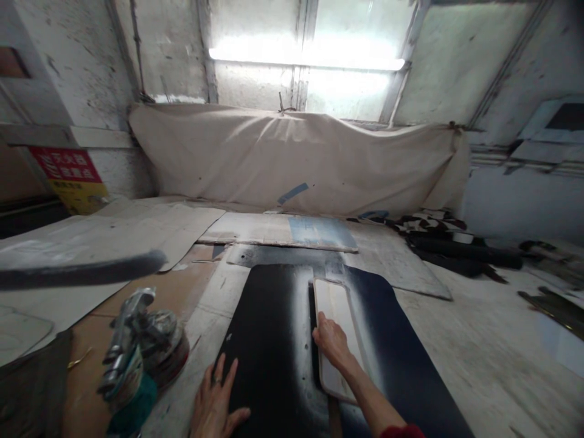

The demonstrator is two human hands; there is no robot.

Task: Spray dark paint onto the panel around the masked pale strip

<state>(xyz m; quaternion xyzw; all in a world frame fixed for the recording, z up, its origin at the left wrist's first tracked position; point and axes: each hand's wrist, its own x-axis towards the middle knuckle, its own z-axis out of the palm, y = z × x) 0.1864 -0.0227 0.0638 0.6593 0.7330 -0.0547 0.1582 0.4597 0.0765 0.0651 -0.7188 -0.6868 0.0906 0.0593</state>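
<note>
Silver spray gun (125,340) and round tin (171,347) pretty near the left hand (214,398), so could get bumped by a careless sweep of the arm, maybe spilling if loaded. Left hand open, fingers spread over the left edge of the dark board (269,316); might let the board twist with uneven pressure. White dusting (298,310) down the middle: if wet, could smear under a stray finger. Pale tray (335,304) just right of that, over the dark board. Right hand (332,340) curled and apparently clamped on the tray's left rim, a one-sided hold, so could swing or scrape the finish. Also worth watching the red sleeve (404,432), low enough to drag maybe.

As for the murky stuff: dark bar (91,267) at far left, blurred and cut off, no clue what. Red sign (68,164) too fuzzy to read. Left wrist out of frame. Brown strip (334,417) half lost below the tray. Can't tell whether resting flat or slightly lifted, that tray; right fingertips mostly hidden too. Dark bundle (465,252) over on the right, too smudgy to sort out.
</note>
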